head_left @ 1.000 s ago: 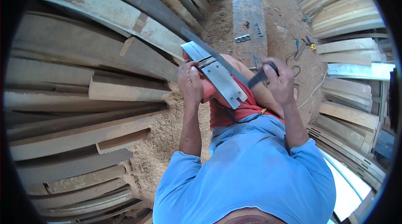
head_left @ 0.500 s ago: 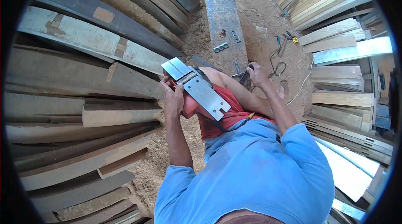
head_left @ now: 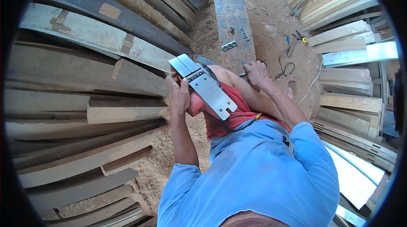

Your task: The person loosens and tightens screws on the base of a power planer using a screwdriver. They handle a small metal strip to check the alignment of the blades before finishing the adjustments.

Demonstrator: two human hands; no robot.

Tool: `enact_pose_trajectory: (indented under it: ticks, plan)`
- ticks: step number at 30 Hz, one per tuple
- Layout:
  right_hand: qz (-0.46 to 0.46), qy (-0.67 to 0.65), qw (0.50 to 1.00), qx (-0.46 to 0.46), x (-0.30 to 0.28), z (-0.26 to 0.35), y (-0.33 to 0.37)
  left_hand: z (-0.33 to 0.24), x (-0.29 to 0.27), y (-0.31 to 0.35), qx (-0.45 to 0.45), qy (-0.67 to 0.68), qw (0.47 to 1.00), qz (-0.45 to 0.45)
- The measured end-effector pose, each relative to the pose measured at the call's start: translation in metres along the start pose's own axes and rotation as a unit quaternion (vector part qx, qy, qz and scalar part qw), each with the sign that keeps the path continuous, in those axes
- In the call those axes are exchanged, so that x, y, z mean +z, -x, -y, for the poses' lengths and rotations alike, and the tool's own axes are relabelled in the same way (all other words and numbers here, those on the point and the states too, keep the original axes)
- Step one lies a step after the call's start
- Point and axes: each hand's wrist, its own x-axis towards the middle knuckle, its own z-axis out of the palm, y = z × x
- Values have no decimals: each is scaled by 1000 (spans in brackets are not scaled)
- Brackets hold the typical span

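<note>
An electric hand planer (head_left: 212, 97) lies upside down across my lap, its silver sole plates facing up and its red body below. My left hand (head_left: 179, 93) is closed around the planer's side, the thumb near the cutter drum (head_left: 196, 76), where dark bolts show in the gap between the plates. My right hand (head_left: 257, 73) is low over the near end of a worn plank (head_left: 234, 2), fingers curled down; whatever is in them is hidden. Close beside it lies a metal tool with a bar handle (head_left: 243, 68), partly covered by the fingers.
On the plank sit a metal bar with round holes (head_left: 229, 46), small dark bolts (head_left: 232, 30) and slim metal pieces (head_left: 244, 35). Yellow-handled pliers (head_left: 304, 40) and a dark cord (head_left: 280, 63) lie on the sawdust-covered floor. Stacked boards (head_left: 59, 87) line both sides.
My right hand has lowered to the plank, and the dark object seen in it is hidden now. The cutter drum has turned, showing its bolts. My left hand stays on the planer.
</note>
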Motion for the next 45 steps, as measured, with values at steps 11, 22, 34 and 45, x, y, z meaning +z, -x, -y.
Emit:
enact_pose_trajectory:
  ticks: [11, 22, 34, 45]
  plan:
    - [-26, 4, 999, -19, -2, 17, -19, 21, -2, 16, 110, -1, 994, -2]
    - [-228, -457, 854, 103, -18, 8, -14, -22, 22, 36, 181, -79, 979, 48]
    - [-134, -413, 888, -149, -148, 110, 61, -14, 16, 14, 81, -41, 994, 65]
    - [-74, -423, 896, -107, -157, 132, 55, -15, 21, 18, 93, 13, 995, 28]
